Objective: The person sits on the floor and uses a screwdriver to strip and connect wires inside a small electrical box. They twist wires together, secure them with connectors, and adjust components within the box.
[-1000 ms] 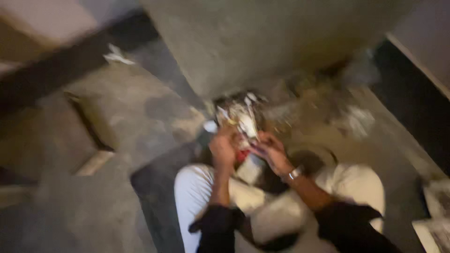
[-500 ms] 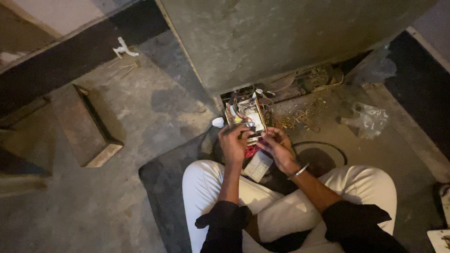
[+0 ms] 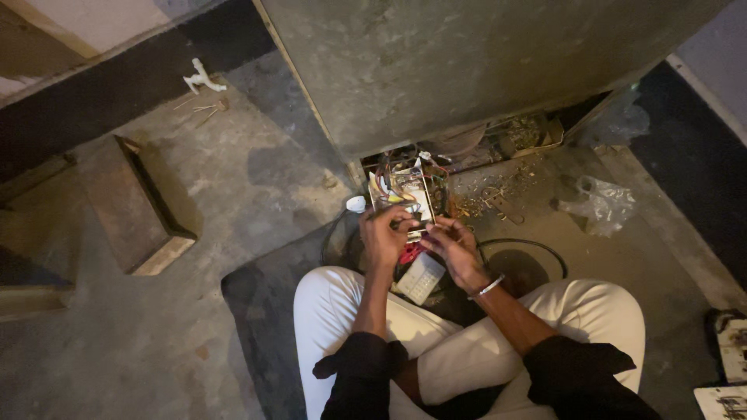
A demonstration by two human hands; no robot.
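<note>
A person in white trousers and dark sleeves sits on the concrete floor (image 3: 233, 194), both hands raised to a circuit board (image 3: 406, 194) that stands upright at 12 o'clock from the knees, just under the edge of a big grey slab (image 3: 467, 62). The left hand (image 3: 385, 237) is at the board's lower left, its fingers (image 3: 398, 220) curled shut around the bottom edge and some of the coloured wires (image 3: 385, 187) there. The right hand (image 3: 453, 247) sits at 3 o'clock of the left, just beside it, fingers bent in toward the board's lower right corner; whether they pinch a wire or only touch the board cannot be told. A thin metal bangle (image 3: 489, 286) rings the right wrist. Below the hands, between them and the lap, lies a small white box (image 3: 420, 277) with a red part (image 3: 410, 253) just above it. A black cable (image 3: 537, 249) loops on the floor at 3 o'clock of the hands. Farther out at 2 o'clock lies a clear plastic bag (image 3: 599, 204), with small scraps (image 3: 490, 198) between it and the board. Well apart at 9 o'clock rests a wooden block (image 3: 136, 206), and at 11 o'clock a white bit of debris (image 3: 201, 78)
</note>
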